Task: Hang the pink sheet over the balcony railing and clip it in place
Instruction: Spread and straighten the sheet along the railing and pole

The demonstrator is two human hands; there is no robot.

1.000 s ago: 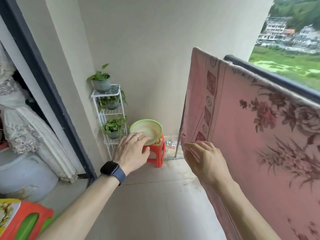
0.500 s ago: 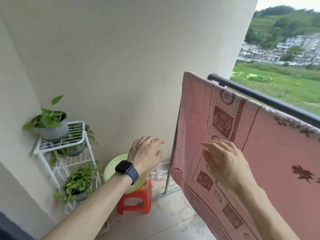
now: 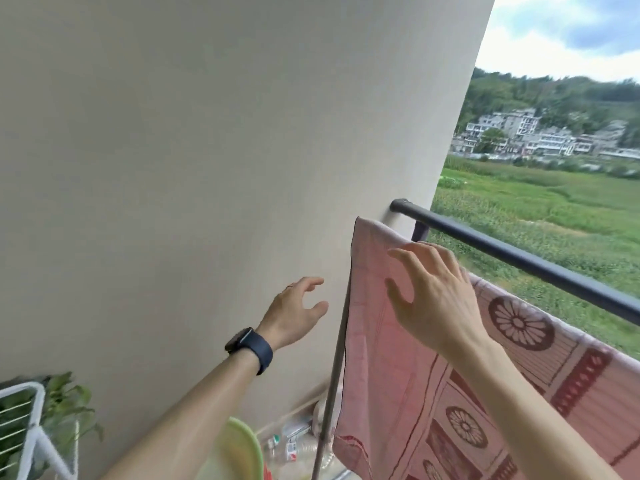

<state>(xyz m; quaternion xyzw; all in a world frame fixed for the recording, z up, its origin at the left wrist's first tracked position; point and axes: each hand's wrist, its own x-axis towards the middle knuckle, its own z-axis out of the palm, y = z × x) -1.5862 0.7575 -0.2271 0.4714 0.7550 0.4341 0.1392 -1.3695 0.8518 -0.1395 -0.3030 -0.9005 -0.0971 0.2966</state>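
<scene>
Had pink sheet [image 3: 398, 362] draped by railing [image 3: 519, 258] at 2 o'clock, unclipped, with left grip [image 3: 294, 311] and right grip [image 3: 438, 301] spread open, empty.

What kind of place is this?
Probably a home balcony: a dark railing with open fields and houses beyond, a pink sheet hanging just inside it, and a white plant rack by the wall.

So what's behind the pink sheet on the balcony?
Above the pink sheet the dark railing bar shows, and a grey pole at its left edge. Anything lower is covered.
</scene>
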